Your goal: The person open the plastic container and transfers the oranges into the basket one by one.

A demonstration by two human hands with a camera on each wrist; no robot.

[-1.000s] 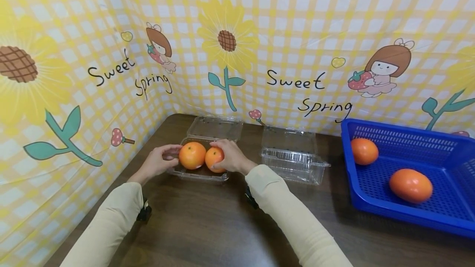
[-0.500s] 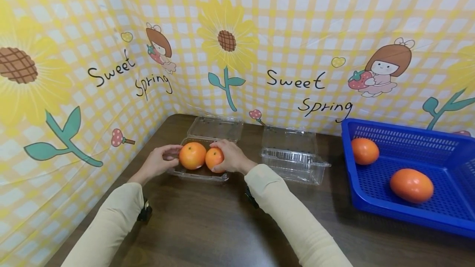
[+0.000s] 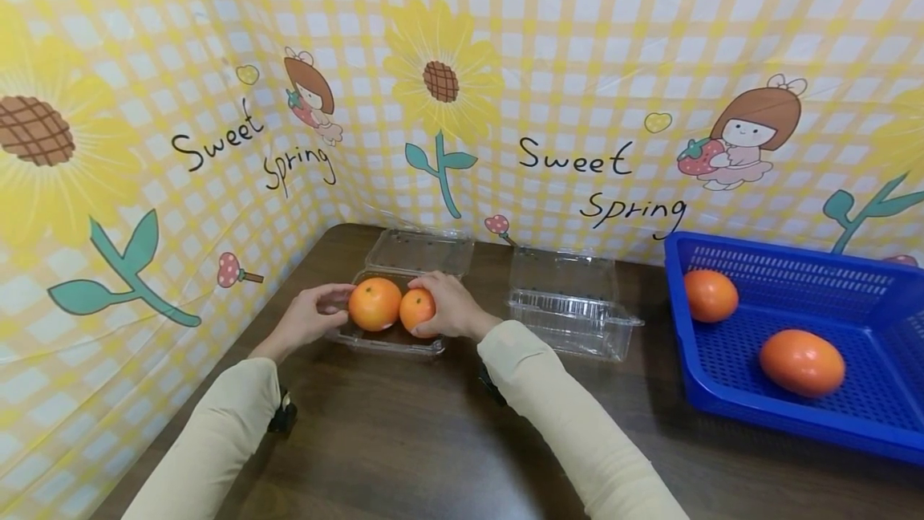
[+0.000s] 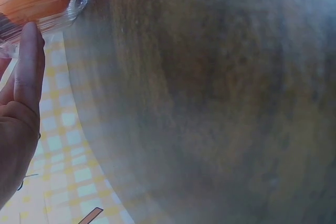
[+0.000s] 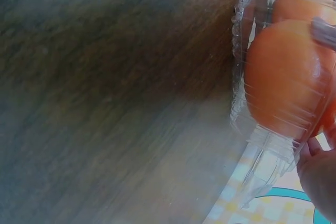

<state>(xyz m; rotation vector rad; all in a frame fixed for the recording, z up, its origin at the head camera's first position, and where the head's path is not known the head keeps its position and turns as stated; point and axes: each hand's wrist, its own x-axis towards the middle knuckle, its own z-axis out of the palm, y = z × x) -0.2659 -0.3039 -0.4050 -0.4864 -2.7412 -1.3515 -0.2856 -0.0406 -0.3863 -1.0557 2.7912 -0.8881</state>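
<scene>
In the head view, two oranges sit side by side in a clear plastic clamshell box (image 3: 390,343) whose lid (image 3: 422,251) lies folded back. My right hand (image 3: 455,307) holds the smaller right orange (image 3: 416,314), thumb in front and fingers over its top. On the other side, my left hand (image 3: 303,319) has its fingertips at the left edge of the larger orange (image 3: 374,303). A straight finger of the left hand (image 4: 23,93) meets the ribbed box wall in the left wrist view. The right wrist view shows an orange (image 5: 286,77) through the clear side.
A second clear clamshell box (image 3: 570,327) stands with its lid up to the right. Beyond it, a blue plastic basket (image 3: 689,375) holds two more orange fruits (image 3: 801,363). Patterned cloth (image 3: 563,46) hangs behind and left of the brown table (image 3: 390,440).
</scene>
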